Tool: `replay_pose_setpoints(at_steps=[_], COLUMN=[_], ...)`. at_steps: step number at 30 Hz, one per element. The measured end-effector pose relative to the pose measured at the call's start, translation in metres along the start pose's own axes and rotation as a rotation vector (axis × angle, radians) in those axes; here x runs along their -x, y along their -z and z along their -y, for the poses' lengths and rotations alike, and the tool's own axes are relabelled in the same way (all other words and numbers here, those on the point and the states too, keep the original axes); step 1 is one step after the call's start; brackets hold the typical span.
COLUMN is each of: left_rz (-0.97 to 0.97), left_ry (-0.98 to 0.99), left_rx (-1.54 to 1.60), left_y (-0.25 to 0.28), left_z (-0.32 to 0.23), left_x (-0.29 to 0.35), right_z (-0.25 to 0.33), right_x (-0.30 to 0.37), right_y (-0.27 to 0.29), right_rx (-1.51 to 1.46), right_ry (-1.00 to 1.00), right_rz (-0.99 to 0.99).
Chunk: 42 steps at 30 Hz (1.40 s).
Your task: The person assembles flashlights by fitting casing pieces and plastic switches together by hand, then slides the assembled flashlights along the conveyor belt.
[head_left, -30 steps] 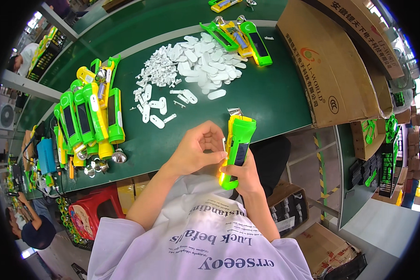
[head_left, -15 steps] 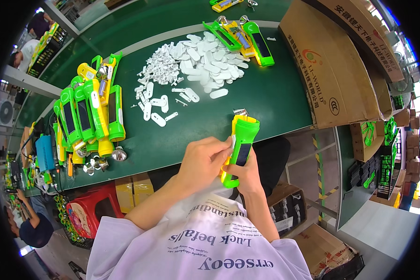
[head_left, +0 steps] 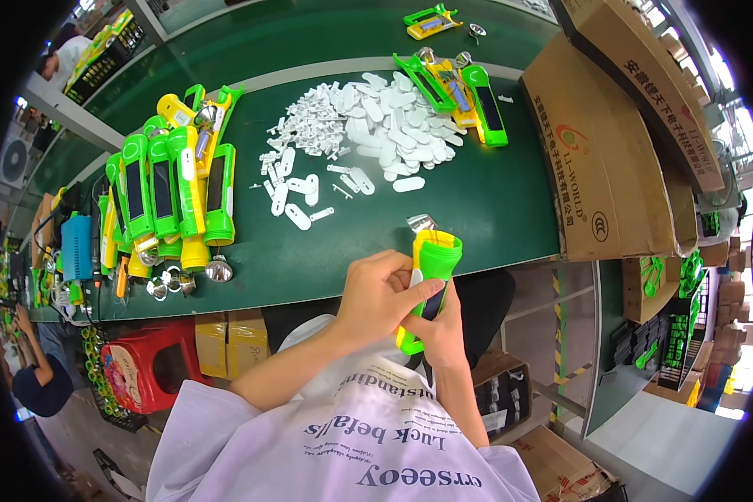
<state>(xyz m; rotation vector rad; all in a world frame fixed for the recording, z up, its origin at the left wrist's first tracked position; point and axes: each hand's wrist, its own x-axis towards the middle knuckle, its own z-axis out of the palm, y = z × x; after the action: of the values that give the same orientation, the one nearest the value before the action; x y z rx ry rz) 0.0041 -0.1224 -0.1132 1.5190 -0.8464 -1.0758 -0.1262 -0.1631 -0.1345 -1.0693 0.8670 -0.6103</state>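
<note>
Near the front edge of the table I hold a green and yellow flashlight [head_left: 437, 256] upright, its open head end pointing away from me. A silver reflector [head_left: 421, 222] hangs at that end. My right hand [head_left: 440, 331] is wrapped round the lower body from the right. My left hand [head_left: 380, 299] grips the body from the left, thumb laid across the front over the dark solar panel and fingers bent at the yellow side. A sliver of a white part shows beside those fingers, mostly hidden.
Loose white oval covers [head_left: 397, 125] and smaller white pieces [head_left: 309, 121] lie heaped on the green table [head_left: 268, 268]. Several flashlights [head_left: 163, 188] are stacked at the left, more [head_left: 485, 105] at the back right. A cardboard box [head_left: 594, 151] stands on the right.
My left thumb has moved from the flashlight's side edge across its front. The flashlight sits slightly lower in the picture, and the whole view has shifted a little.
</note>
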Motion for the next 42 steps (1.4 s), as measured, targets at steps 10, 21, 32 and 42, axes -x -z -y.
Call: replay_pose_setpoints(at_steps=[10,21,32,42], left_rz=[-0.142,-0.079,-0.132,-0.052], left_ry=[-0.286,-0.607,-0.343,-0.221], left_rx=[0.013,-0.208,-0.083,-0.198], left_y=[-0.008,0.007,0.0,0.012], left_z=[-0.007,-0.011,-0.007,0.008], left_x=[0.012,0.015,0.009,-0.001], right_z=[-0.004,-0.007,0.0,-0.021], right_x=[0.012,0.016,0.017,0.026], right_y=[-0.008,-0.003,0.003,0.002], right_rx=[0.511,0.543,-0.077,-0.645], right_ry=[0.294,0.46,-0.189,-0.421], right_rz=[-0.212,-0.144,0.228,0.205])
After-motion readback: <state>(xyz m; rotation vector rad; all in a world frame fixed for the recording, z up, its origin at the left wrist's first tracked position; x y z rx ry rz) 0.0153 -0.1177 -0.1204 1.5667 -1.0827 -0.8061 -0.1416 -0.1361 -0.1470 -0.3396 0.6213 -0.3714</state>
